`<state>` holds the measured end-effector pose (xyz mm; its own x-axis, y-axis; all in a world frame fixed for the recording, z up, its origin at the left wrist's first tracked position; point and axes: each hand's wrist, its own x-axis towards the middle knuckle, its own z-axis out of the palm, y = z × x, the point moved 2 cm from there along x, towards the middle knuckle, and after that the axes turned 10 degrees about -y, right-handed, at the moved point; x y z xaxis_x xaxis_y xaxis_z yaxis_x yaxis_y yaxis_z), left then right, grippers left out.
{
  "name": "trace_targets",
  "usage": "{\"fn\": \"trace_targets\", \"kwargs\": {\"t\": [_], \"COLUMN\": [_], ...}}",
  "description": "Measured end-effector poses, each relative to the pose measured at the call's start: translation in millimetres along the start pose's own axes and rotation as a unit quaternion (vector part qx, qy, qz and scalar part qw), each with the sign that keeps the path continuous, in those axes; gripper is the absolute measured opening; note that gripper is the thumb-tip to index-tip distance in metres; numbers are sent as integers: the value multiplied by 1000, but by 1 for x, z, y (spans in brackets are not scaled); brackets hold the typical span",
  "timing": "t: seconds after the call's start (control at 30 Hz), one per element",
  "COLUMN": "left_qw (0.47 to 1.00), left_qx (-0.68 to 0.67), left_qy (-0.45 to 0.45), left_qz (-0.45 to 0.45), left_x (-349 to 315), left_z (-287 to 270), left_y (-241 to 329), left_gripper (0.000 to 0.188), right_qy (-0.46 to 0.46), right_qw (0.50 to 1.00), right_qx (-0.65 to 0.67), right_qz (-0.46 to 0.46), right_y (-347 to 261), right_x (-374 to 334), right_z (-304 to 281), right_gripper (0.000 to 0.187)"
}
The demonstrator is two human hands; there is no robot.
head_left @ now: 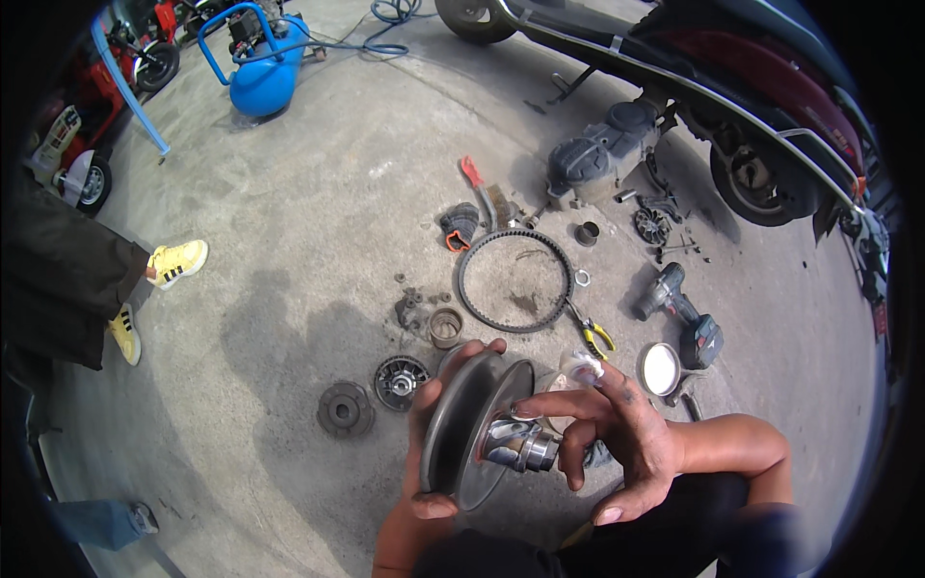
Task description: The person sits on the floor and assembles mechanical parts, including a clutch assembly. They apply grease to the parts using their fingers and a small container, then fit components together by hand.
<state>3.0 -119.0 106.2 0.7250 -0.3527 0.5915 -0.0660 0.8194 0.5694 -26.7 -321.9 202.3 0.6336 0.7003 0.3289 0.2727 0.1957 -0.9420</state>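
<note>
My left hand [412, 460] is wrapped round a grey two-disc belt pulley [461, 424], holding it up on edge with its shiny metal hub [520, 445] turned right. My right hand [631, 433] is beside the hub with its fingers apart, one fingertip at the hub's upper edge. White grease [581, 366] coats the end of its raised index finger. A round tub of white grease [661, 369] stands just beyond that hand. Part of another round container is hidden behind the right hand's fingers.
A toothed drive belt [462, 297], pliers [597, 337], a cordless impact wrench [679, 313], a wire brush [472, 173] and round clutch parts [345, 409] lie on concrete. A scooter [732, 87] stands far right, a blue compressor [265, 82] far left. A person in yellow shoes [178, 263] stands left.
</note>
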Motion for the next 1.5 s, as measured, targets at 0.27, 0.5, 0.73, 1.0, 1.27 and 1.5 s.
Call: {"fn": "trace_targets", "kwargs": {"t": [0.27,0.5,0.73,1.0,1.27,1.5], "left_qw": [999,1000,999,1000,988,950], "left_qx": [-8,9,5,12,-131,-168], "left_qy": [-28,-19,-31,-20,-5,258], "left_qz": [18,3,23,15,86,43], "left_x": [1,2,3,-1,9,-10], "left_z": [-6,2,0,1,-6,-29], "left_y": [-10,-1,-6,-7,-11,0], "left_gripper": [115,119,121,126,119,105], "right_qy": [-17,-51,-86,-103,16,310], "right_qw": [990,949,848,859,924,927], "right_qx": [-137,-311,-522,-501,-381,158], "right_qz": [21,28,33,-6,-4,141], "right_y": [-9,-18,-31,-24,-27,-8], "right_x": [4,17,21,15,0,-48], "right_z": [-1,2,-1,0,-16,-55], "right_gripper": [131,116,108,119,121,123]}}
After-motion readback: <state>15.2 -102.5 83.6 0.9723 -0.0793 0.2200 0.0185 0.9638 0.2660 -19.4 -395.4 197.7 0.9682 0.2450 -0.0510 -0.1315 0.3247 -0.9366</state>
